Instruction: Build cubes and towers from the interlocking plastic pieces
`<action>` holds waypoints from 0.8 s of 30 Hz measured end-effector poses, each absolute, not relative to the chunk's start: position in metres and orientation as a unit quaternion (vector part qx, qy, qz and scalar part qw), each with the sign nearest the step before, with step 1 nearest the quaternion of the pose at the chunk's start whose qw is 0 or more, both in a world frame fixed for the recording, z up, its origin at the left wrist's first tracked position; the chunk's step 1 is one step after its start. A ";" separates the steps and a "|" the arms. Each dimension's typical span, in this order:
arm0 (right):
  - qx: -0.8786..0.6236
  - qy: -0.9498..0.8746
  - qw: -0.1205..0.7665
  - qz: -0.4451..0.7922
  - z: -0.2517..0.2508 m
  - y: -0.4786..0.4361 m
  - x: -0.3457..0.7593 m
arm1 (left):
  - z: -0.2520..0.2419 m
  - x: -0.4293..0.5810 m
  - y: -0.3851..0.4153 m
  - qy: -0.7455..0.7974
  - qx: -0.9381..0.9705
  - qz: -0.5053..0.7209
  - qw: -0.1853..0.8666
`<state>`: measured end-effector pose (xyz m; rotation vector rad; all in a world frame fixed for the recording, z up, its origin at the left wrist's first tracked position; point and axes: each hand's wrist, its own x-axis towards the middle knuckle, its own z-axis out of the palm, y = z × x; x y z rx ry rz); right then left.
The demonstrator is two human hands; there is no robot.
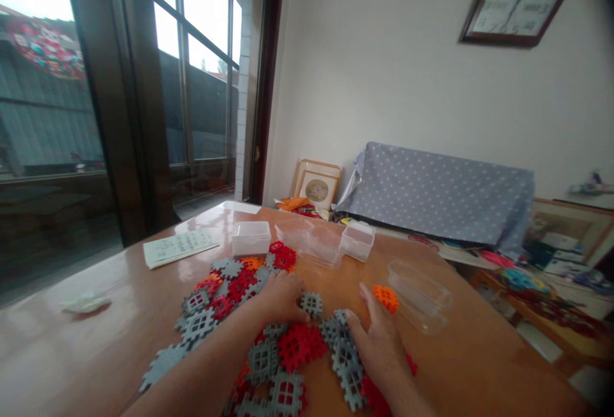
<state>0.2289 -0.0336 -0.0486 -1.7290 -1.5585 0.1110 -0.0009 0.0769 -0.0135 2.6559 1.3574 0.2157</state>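
My left hand (282, 294) reaches over a spread of grey, red and orange notched plastic building pieces, thumb apart from the fingers. Just beside its thumb lies a small grey window piece (311, 304). A red piece (300, 345) is below that hand. My right hand (381, 340) rests with thumb and fingers spread at the edge of a row of grey pieces (348, 359), its thumb touching the top of them. Past its fingertips lies an orange piece (385, 298). Red pieces are partly hidden under the right hand.
Clear plastic boxes (252, 238), (357, 241) and an open clear container (419, 295) stand on the wooden table (480, 353). Paper sheets (180, 246) and a crumpled tissue (85, 302) lie at left. A dotted cloth (441, 193) covers something behind.
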 end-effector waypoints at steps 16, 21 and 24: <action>-0.678 -0.617 0.397 0.035 -0.051 -0.032 0.231 | -0.018 0.000 0.079 0.438 0.892 0.092 0.060; -0.680 -0.610 0.404 0.042 -0.052 -0.032 0.233 | -0.017 -0.001 0.080 0.433 0.895 0.088 0.065; -0.687 -0.600 0.406 0.053 -0.050 -0.033 0.235 | -0.015 0.000 0.079 0.434 0.894 0.084 0.069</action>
